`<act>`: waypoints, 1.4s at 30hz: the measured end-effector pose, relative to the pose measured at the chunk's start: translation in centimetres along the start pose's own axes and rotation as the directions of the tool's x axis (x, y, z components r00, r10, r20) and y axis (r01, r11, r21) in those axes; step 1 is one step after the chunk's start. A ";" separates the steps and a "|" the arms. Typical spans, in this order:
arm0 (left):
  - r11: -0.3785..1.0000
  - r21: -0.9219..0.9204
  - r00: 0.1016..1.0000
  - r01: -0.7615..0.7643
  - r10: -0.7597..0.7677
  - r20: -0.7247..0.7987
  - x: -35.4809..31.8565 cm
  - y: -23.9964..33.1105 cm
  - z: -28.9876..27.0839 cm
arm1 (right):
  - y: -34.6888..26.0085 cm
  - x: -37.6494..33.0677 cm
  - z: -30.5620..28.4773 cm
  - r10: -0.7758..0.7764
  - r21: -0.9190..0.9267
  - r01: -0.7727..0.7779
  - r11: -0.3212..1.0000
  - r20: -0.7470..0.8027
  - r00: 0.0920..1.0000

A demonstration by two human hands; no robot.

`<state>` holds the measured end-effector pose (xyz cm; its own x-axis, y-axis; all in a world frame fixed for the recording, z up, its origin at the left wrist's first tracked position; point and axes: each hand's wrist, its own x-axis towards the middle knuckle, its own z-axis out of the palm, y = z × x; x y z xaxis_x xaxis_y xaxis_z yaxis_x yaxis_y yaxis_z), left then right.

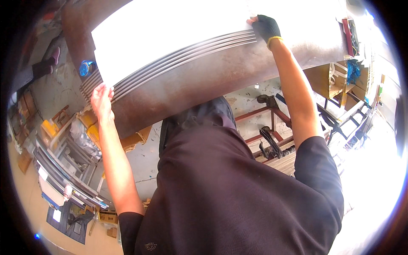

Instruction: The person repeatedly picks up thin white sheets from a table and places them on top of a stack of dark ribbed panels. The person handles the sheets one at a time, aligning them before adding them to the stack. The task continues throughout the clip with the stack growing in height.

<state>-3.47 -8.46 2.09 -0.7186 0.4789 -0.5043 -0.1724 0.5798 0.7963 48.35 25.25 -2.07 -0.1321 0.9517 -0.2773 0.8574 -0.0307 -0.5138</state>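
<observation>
A white sheet (pixel 170 32) lies on the brown worktop (pixel 204 72), its far part lost in glare. Parallel metal rods (pixel 212 46) run along its near edge; at the left their ends emerge beyond the sheet. The left hand (pixel 103 101), bare, is partly closed, fingertips at the sheet's near left corner; whether it grips cannot be determined. The right hand (pixel 266 29), in a dark fingerless glove, is curled beside the rods' right end; its hold is likewise indeterminable. A blue round item (pixel 87 68) sits left of the sheet. A red metal frame (pixel 273 121) stands below the worktop; an open cardboard box (pixel 330 80) stands at right.
</observation>
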 end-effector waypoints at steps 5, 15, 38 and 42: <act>1.000 -0.011 1.000 -0.010 0.010 0.008 0.2 -0.4 -0.2 | 0.5 0.3 0.3 -0.011 -0.033 0.011 0.999 -0.008 1.000; 1.000 -0.024 1.000 0.009 -0.009 0.010 0.4 -0.8 0.2 | 0.6 0.1 0.5 -0.068 -0.005 0.067 0.998 -0.027 0.997; 0.951 0.308 1.000 0.003 0.000 -0.010 3.2 -2.8 0.5 | 0.1 0.0 0.0 -0.026 -0.021 0.028 0.999 0.052 0.998; 0.952 0.305 0.999 -0.036 0.030 0.024 3.1 -2.3 0.1 | 1.0 0.4 0.3 -0.108 -0.076 0.109 0.991 0.018 0.994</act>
<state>-5.23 -8.29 -1.37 -0.7074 0.5118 -0.4876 0.0673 0.7354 0.6743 48.97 25.52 -2.97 -0.2326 0.9438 -0.2348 0.8732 0.0964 -0.4777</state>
